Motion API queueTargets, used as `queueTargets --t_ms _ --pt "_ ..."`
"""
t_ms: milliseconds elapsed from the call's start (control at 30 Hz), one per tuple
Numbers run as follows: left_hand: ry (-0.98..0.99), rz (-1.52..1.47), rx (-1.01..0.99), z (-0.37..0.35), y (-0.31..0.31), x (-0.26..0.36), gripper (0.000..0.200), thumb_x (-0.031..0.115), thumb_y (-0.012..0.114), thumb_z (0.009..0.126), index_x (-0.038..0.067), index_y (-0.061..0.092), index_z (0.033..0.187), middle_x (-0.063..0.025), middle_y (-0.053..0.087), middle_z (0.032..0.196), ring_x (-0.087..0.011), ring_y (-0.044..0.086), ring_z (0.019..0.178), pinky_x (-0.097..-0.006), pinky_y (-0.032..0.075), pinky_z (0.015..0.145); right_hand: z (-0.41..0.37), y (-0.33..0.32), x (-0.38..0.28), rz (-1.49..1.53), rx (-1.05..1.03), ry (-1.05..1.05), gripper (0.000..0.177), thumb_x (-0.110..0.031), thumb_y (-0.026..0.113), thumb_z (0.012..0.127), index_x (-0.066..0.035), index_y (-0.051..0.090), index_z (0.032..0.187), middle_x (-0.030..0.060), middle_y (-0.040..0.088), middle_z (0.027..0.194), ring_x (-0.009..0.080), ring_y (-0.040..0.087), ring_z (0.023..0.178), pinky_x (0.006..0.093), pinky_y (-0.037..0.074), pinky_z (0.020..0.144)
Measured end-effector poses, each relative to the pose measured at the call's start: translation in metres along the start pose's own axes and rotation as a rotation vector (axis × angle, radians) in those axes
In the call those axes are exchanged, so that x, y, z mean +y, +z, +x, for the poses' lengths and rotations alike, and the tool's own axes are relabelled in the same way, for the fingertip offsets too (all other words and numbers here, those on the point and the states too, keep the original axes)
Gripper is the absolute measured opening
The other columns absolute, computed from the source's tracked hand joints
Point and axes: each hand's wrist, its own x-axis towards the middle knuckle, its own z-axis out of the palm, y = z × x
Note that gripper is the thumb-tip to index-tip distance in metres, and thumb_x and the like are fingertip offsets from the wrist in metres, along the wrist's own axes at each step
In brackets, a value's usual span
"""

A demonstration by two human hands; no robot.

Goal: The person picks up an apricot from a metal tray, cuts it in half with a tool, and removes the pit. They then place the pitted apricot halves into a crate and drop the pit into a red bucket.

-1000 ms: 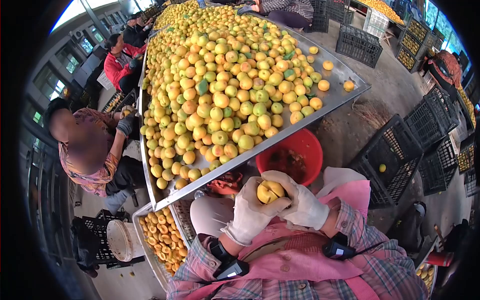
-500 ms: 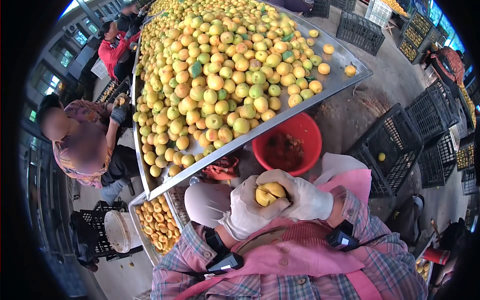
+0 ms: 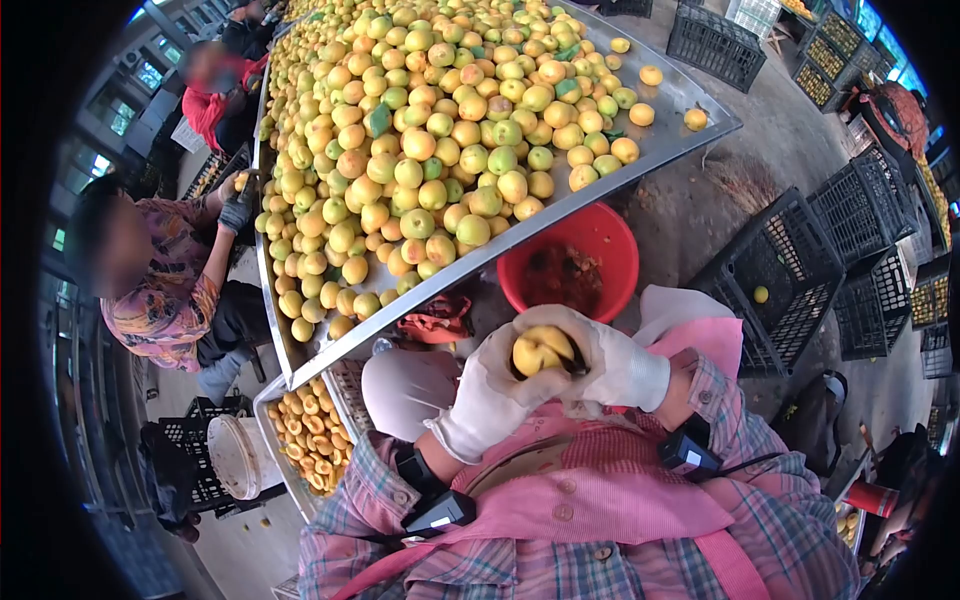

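Left hand [image 3: 488, 402] closed round yellow fruit [image 3: 540, 350], just below red bucket [image 3: 628, 262] — right hand [image 3: 628, 372] clamped over it, thumb at seam. Step, likely: splitting fruit open. Next calls for steady twist, firm grip on both halves.

fruit [image 3: 541, 350]: underside hidden in left hand [image 3: 485, 398], right side under right hand [image 3: 620, 368]
dark bit at right fingers: too small to tell
red bucket [image 3: 612, 240]: near rim behind hands, left rim behind table [image 3: 668, 140]; contents unclear
table far end: cut by top edge
tray [image 3: 272, 450]: partly under table
crates [image 3: 770, 285]: farther ones cut off at right edge
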Motion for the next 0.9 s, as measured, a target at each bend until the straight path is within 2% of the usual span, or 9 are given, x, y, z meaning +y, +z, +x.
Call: queueTargets --t_ms 100,167,233,267,333,433,767,833,900 --pt "-0.018 0.009 -0.019 0.003 -0.008 -0.005 0.054 0.026 0.079 0.079 -0.003 0.054 0.116 -0.0103 0.06 0.108 -0.0183 0.059 0.097 -0.0311 0.049 0.084 0.002 -0.002 -0.013 0.377 0.023 0.443 0.086 0.003 0.065 0.074 -0.019 0.026 0.147 0.0107 0.053 0.12 0.0146 0.061 0.06 0.0247 0.049 0.041" --pt "-0.026 0.042 -0.02 0.002 -0.008 -0.001 0.055 0.019 0.077 0.081 -0.003 0.05 0.123 -0.0099 0.059 0.112 -0.0162 0.058 0.101 -0.0297 0.048 0.088 0.001 0.004 0.001 0.399 0.059 0.428 0.093 0.004 0.065 0.074 -0.022 0.018 0.151 0.0115 0.052 0.123 0.0146 0.06 0.058 0.0246 0.048 0.04" --pt "-0.02 -0.144 0.007 0.0 -0.001 0.008 0.057 0.013 0.077 0.08 -0.002 0.047 0.126 -0.008 0.059 0.113 -0.0143 0.057 0.104 -0.0283 0.048 0.09 -0.003 0.006 0.013 0.124 0.113 0.335 0.09 0.002 0.066 0.077 -0.019 0.018 0.151 0.0137 0.049 0.131 0.0198 0.066 0.079 0.0288 0.056 0.059" --pt "-0.017 -0.143 0.008 0.0 0.0 0.008 0.057 0.013 0.077 0.08 -0.002 0.047 0.126 -0.008 0.059 0.113 -0.0143 0.057 0.104 -0.0283 0.048 0.09 -0.005 0.008 0.017 0.122 0.112 0.333 0.09 0.002 0.066 0.077 -0.019 0.018 0.151 0.0137 0.049 0.131 0.0198 0.066 0.079 0.0288 0.056 0.059" --pt "0.013 -0.149 0.01 0.0 0.0 0.009 0.06 0.008 0.077 0.079 -0.001 0.044 0.129 -0.0068 0.058 0.115 -0.0133 0.057 0.106 -0.0279 0.048 0.093 -0.007 0.01 0.021 -0.222 0.172 0.022 0.086 -0.003 0.066 0.083 -0.014 0.016 0.151 0.016 0.046 0.137 0.0236 0.059 0.111 0.0339 0.051 0.09" --pt "0.013 -0.168 0.022 0.002 -0.001 0.013 0.06 0.006 0.078 0.078 -0.001 0.046 0.128 -0.0067 0.059 0.115 -0.0131 0.057 0.105 -0.028 0.049 0.092 -0.009 0.015 0.015 0.089 0.104 0.118 0.081 -0.008 0.064 0.088 -0.008 0.013 0.151 0.0186 0.043 0.14 0.0254 0.044 0.131 0.0356 0.036 0.108" --pt "-0.009 0.158 0.027 0.001 -0.005 0.023 0.062 0.013 0.078 0.08 -0.001 0.046 0.131 -0.0075 0.059 0.122 -0.0132 0.057 0.109 -0.0275 0.048 0.093 -0.006 0.014 0.008 -0.157 0.144 0.024 0.077 -0.009 0.063 0.089 -0.006 0.017 0.15 0.0179 0.044 0.139 0.0267 0.047 0.128 0.0355 0.038 0.107" --pt "0.052 -0.325 0.011 0.001 -0.002 0.021 0.061 0.016 0.077 0.081 -0.001 0.047 0.131 -0.0064 0.06 0.12 -0.0133 0.057 0.108 -0.0273 0.047 0.093 -0.005 0.014 0.003 -0.174 0.188 -0.023 0.077 -0.01 0.061 0.091 -0.005 0.013 0.151 0.0228 0.047 0.136 0.033 0.054 0.122 0.0381 0.044 0.1" --pt "-0.032 -0.487 -0.006 -0.003 0.003 0.021 0.061 0.017 0.077 0.081 -0.001 0.048 0.131 -0.0062 0.06 0.12 -0.0133 0.057 0.107 -0.0271 0.047 0.092 -0.003 0.014 0.0 -0.17 0.206 -0.004 0.077 -0.01 0.062 0.091 -0.005 0.013 0.151 0.0228 0.048 0.134 0.034 0.055 0.121 0.0384 0.045 0.098"
